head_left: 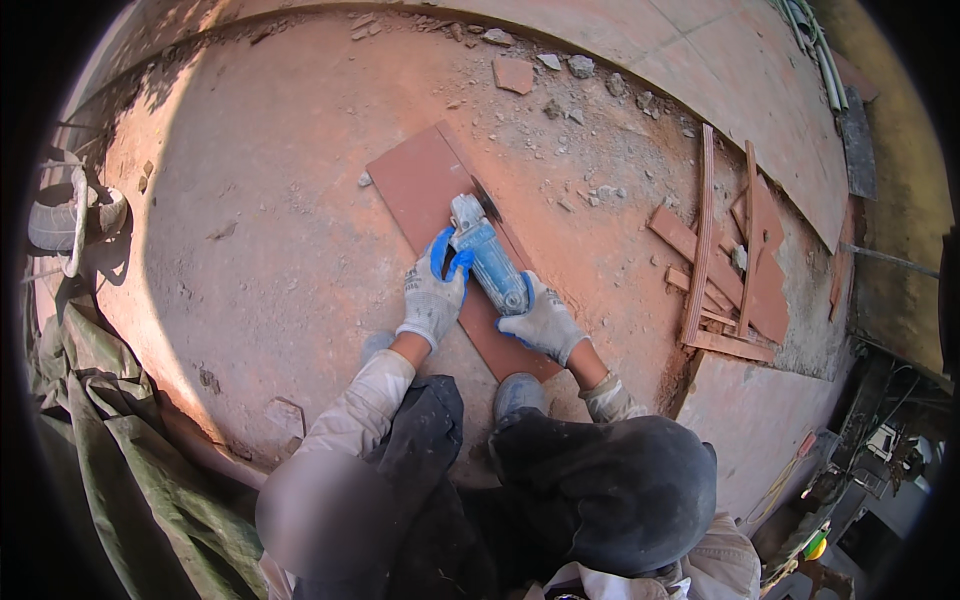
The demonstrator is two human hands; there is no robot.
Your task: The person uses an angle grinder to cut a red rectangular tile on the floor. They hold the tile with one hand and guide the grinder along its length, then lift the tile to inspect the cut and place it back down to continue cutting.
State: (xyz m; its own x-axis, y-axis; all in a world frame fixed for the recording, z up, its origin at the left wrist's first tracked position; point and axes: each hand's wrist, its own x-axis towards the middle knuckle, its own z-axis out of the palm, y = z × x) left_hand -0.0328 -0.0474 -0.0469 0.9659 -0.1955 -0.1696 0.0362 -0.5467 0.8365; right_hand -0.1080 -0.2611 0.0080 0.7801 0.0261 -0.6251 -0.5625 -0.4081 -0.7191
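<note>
The left hand (435,292) and right hand (546,322) clamp the grinder (485,254) over the tile (412,190), whose edge strip (514,243) ahead looks scored, not yet freed.

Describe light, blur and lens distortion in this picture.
Head view, centre: the angle grinder and red tile sit in shade, without strong glare; head view, left: a sunlit ground strip is bright; head view, lower left: a round patch is blurred; head view, rim: black corners, bent edges.
</note>
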